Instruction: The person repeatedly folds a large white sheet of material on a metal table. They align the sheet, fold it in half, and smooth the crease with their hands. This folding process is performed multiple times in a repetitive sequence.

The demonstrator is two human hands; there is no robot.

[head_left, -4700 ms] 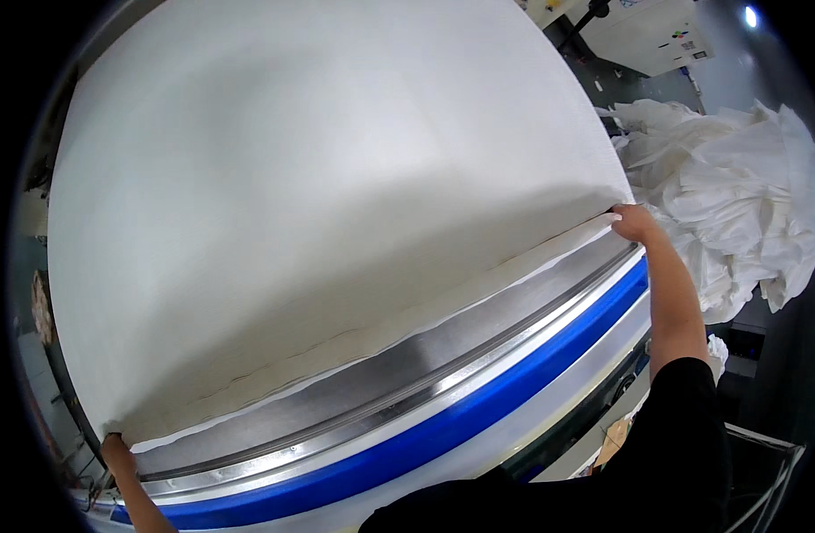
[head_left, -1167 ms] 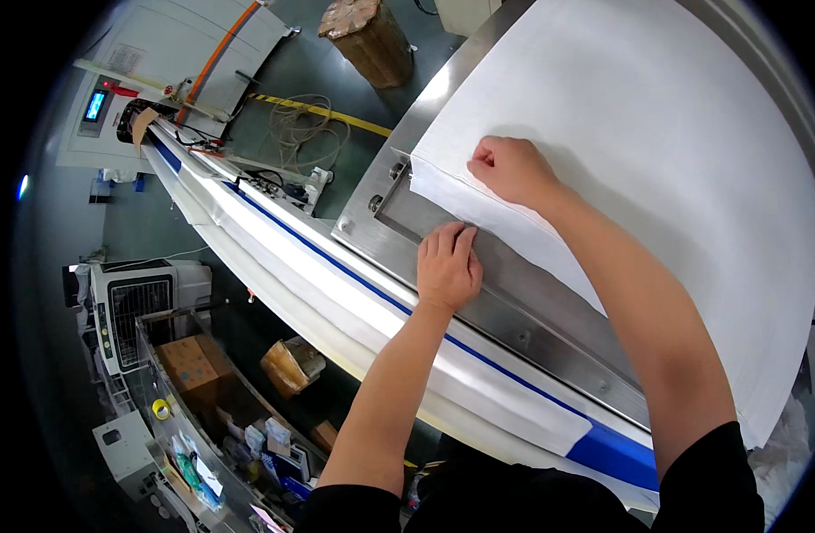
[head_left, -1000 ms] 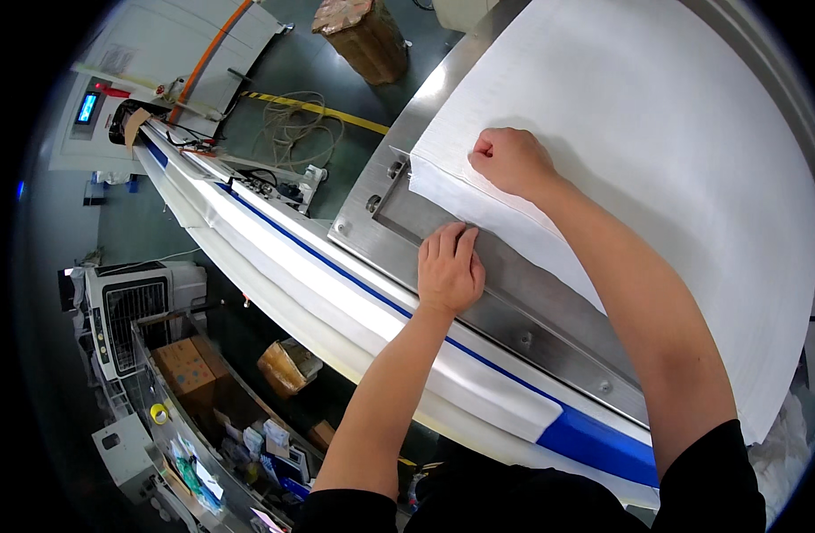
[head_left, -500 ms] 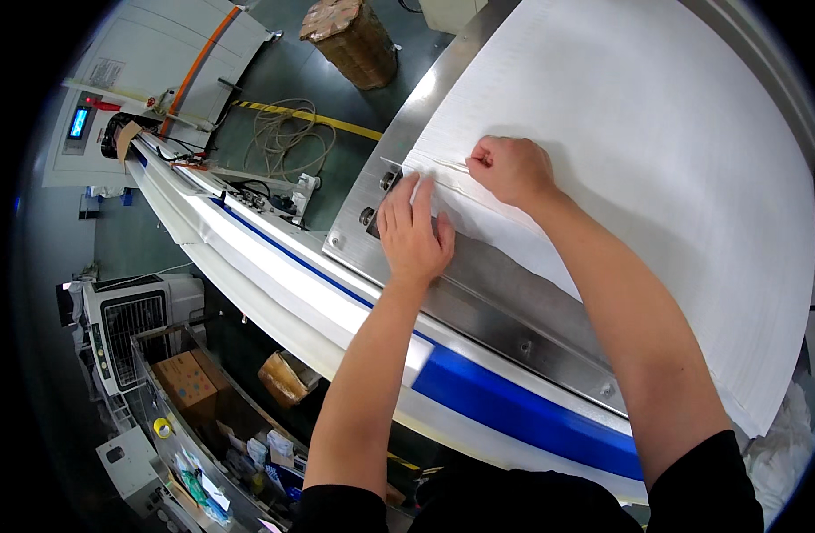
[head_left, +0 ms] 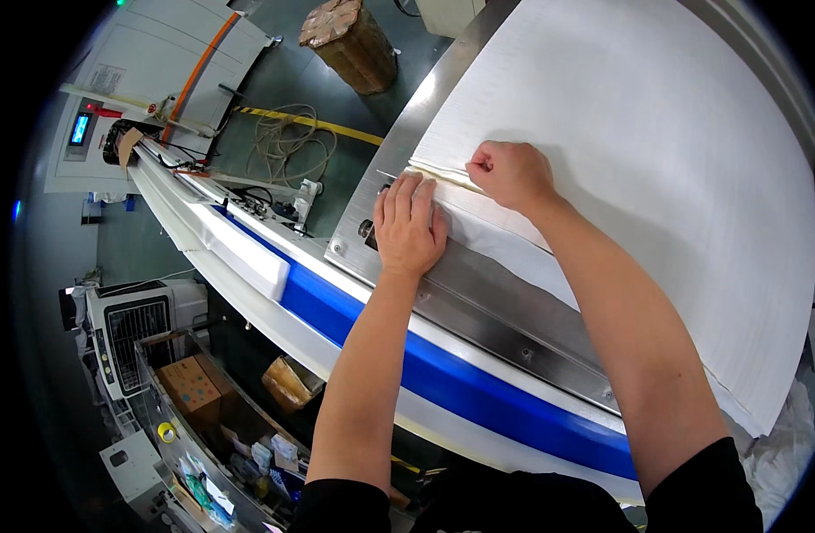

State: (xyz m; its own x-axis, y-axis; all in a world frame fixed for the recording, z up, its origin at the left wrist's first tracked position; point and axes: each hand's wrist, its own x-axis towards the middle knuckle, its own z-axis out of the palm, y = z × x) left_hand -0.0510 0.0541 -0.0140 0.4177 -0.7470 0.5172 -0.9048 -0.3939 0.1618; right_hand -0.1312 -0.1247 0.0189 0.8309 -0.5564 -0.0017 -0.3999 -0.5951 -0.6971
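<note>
A large stack of thin white sheets point(head_left: 638, 151) lies on a steel table point(head_left: 505, 311). Flat over the stack's near left corner rests my left hand point(head_left: 410, 222), its fingers stretched out and the thumb apart. A thin pale rod-like tip pokes out just past its fingertips. Beside it, my right hand point(head_left: 514, 173) is closed, thumb against curled fingers, on top of the stack. A gap between layers opens along the edge between the two hands. Whatever the right fingers pinch is hidden.
Along the table's near side runs a blue conveyor belt point(head_left: 496, 400), with a white slab point(head_left: 247, 253) on it. Dark knobs point(head_left: 367, 233) stand at the table corner. Beyond are a brown carton drum point(head_left: 349, 44), a coiled hose point(head_left: 292, 142) and an air cooler point(head_left: 136, 329).
The white slab on the belt has slid away to the upper left, baring more blue. My left hand has shifted slightly, its fingers closer together. My right hand has barely moved.
</note>
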